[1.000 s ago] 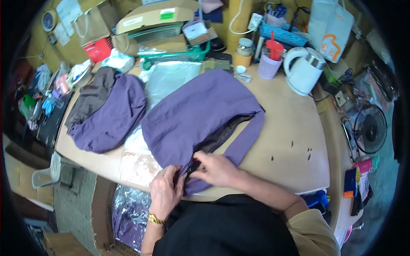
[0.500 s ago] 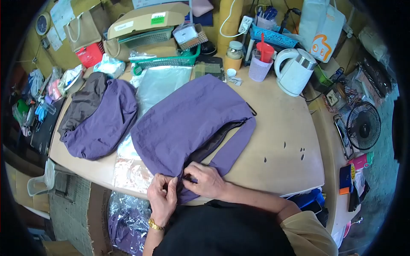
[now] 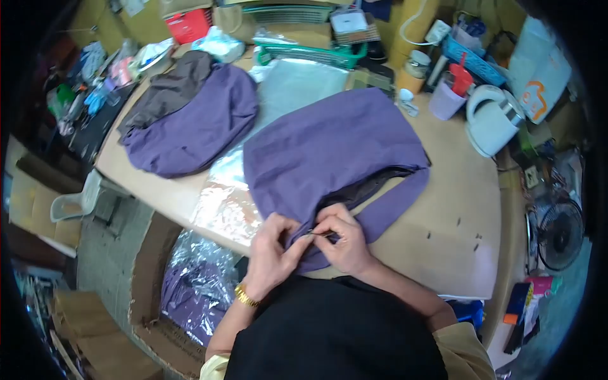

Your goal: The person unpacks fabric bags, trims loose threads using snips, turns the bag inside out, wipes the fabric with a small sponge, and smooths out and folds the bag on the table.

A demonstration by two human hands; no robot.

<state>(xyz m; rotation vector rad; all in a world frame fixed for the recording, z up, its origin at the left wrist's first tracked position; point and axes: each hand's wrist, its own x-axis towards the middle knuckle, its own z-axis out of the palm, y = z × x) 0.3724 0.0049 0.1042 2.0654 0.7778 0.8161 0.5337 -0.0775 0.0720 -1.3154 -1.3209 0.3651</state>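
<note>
Bag of purple cloth (image 3: 329, 139) lay flat on the bench (image 3: 449, 221), its strap end close to the near edge and its dark opening facing the person. Left hand (image 3: 272, 250) had its grip closed in a pinch on the cloth at the near end of the opening. Right hand (image 3: 343, 239) was just beside, its grip also pinched closed at this same dark edge; the detail between the fingertips was too small to tell. Clear plastic (image 3: 301, 85) was lying partly under the bag, and farther left was a second purple bag (image 3: 196, 130). Beyond, to the right, stood a white kettle (image 3: 493, 120).
</note>
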